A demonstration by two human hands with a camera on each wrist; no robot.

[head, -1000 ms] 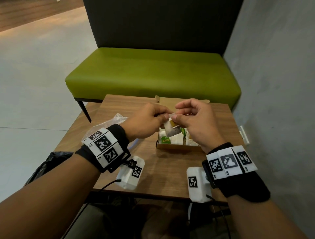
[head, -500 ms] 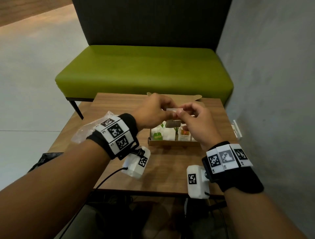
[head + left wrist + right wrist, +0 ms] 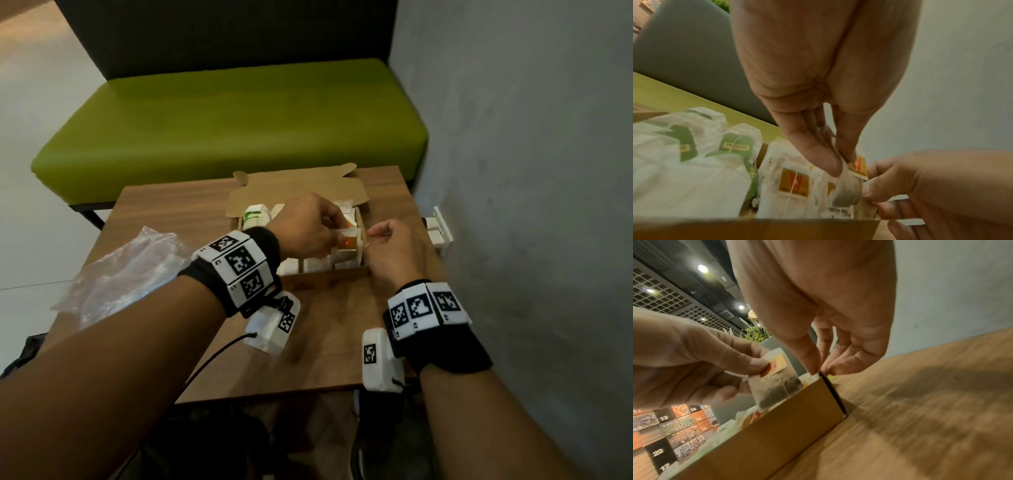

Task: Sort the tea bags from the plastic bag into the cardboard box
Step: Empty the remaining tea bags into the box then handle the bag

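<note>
- Left hand (image 3: 308,229) pinches a yellow-tagged tea bag (image 3: 777,386) over the cardboard box's (image 3: 325,279) right compartment.
- Right hand (image 3: 394,250) pinches the box's right wall.
- Placing step; next, lower and release.

Bare forearms; black fabric wristbands (image 3: 263,270) carrying white square-code marker tiles (image 3: 426,306), white boxy wrist cameras (image 3: 272,327), black cable (image 3: 212,359).

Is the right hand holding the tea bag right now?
No, the left hand pinches the tea bag; the right hand touches the cardboard box wall.
</note>
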